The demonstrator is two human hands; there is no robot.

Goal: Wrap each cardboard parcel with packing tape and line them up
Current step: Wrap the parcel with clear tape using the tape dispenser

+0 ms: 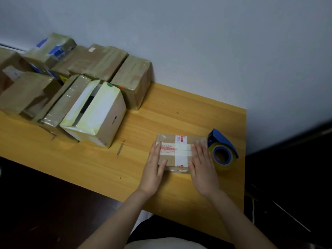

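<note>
A small flat cardboard parcel (177, 152) with white tape printed in red lies on the wooden table (140, 159), glossy clear tape over it. My left hand (154, 167) lies flat with straight fingers along the parcel's left side, thumb on its top. My right hand (203, 168) presses flat on the parcel's right end, fingers straight. A blue tape dispenser (221, 150) with a roll of clear tape stands just right of the parcel, touching or nearly touching it.
Several taped cardboard parcels (131, 81) are packed together at the table's back left against the wall, with a white taped box (97, 112) in front. The table's right edge (244, 141) lies close to the dispenser. Dark floor lies beyond.
</note>
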